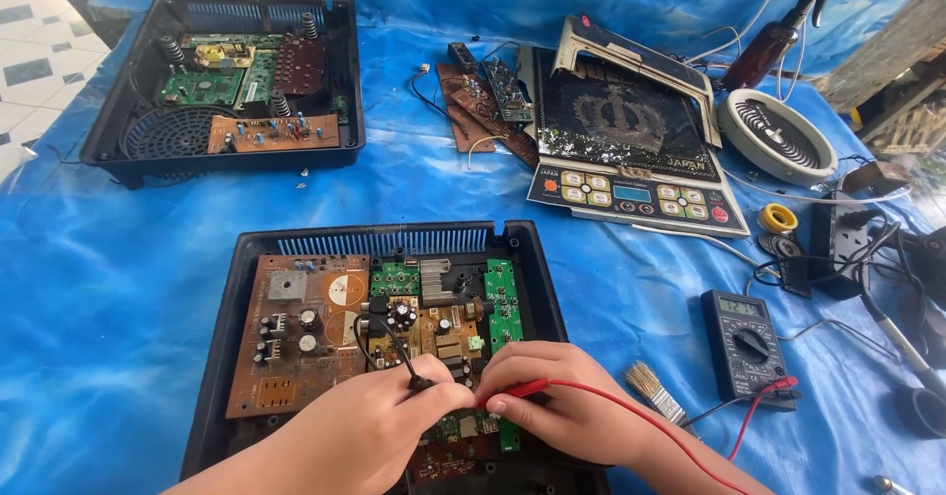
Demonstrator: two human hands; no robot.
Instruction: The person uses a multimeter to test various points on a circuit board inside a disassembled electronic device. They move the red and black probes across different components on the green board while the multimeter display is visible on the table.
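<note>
An open black appliance housing [222,328] lies near me with brown and green circuit boards [296,332] inside. My left hand [379,421] pinches a black meter probe [419,382] over the boards' near edge. My right hand [557,396] holds a red meter probe [517,390], tip pointing left toward the black one. Both probe tips are hidden between my fingers. A red lead [670,436] runs right to a black multimeter [746,342] lying on the blue tarp.
A second open housing [128,111] with boards sits far left. A glass cooktop panel [631,135], loose boards [483,106], a round heating coil [777,135], a brush [655,392], yellow tape roll [778,219], a power strip [838,249] and a spray bottle [769,47] lie to the right on the blue tarp [108,259].
</note>
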